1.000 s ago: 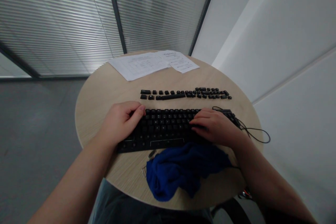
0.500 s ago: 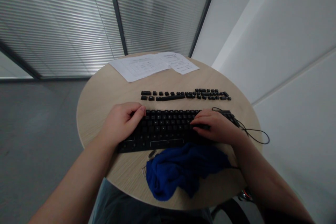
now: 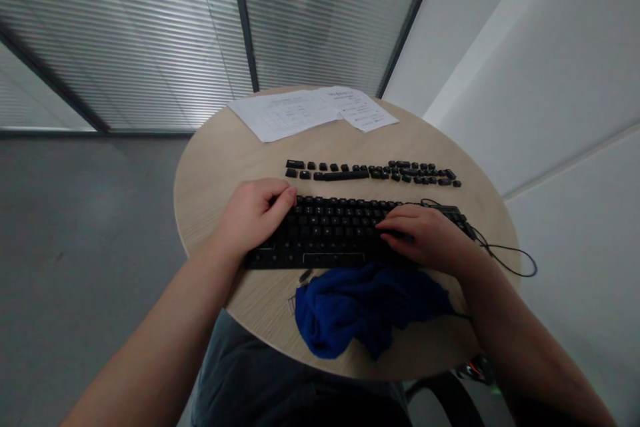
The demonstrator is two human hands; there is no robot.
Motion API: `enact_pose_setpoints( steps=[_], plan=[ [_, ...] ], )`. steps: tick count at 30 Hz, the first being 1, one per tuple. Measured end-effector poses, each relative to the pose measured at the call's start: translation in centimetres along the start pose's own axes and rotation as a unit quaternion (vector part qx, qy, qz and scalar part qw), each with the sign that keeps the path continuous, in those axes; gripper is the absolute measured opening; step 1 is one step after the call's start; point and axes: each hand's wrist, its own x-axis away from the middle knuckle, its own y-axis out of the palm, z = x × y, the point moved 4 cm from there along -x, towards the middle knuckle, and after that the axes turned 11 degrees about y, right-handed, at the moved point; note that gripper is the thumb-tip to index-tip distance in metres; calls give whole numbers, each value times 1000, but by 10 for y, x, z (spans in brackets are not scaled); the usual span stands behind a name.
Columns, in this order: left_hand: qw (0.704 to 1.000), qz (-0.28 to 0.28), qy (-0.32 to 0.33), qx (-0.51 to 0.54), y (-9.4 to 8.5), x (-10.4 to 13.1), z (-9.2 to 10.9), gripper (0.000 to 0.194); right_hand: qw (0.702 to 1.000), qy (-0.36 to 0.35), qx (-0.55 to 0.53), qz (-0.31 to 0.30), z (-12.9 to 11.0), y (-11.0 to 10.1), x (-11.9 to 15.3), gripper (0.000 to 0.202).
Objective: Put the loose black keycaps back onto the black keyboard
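Note:
A black keyboard (image 3: 333, 220) lies on a round wooden table. Its rear rows carry keycaps, while the front rows near me are bare. My left hand (image 3: 257, 213) is closed round the keyboard's left end, thumb on top. Over the right half, my right hand (image 3: 423, 235) bends down with thumb and forefinger tips close together at the keys; what lies between them is too dark to make out. Behind the keyboard, loose black keycaps (image 3: 347, 175) lie in rows, a long space bar among them. A crumpled blue cloth (image 3: 360, 307) rests in front of the keyboard.
Printed paper sheets (image 3: 290, 113) lie at the table's (image 3: 210, 153) far edge. A black cable (image 3: 505, 268) loops over the right edge. Near the cloth is a small dark object (image 3: 305, 275). A white wall stands to the right, blinds behind.
The camera view has shifted, so the table and everything on it appear further right and slightly higher. Both hands keep nearly the same places on the keyboard.

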Motion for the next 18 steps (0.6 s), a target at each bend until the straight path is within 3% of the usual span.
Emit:
enact_pose_setpoints(
  steps=[9,18],
  plan=[
    [1000,0,0,5,0,-1,1,41,997,6,73,-20,-7,-2,3,23],
    [1000,-1,1,3,2,-2,1,42,996,38,78,4,-9,-5,4,24]
  ],
)
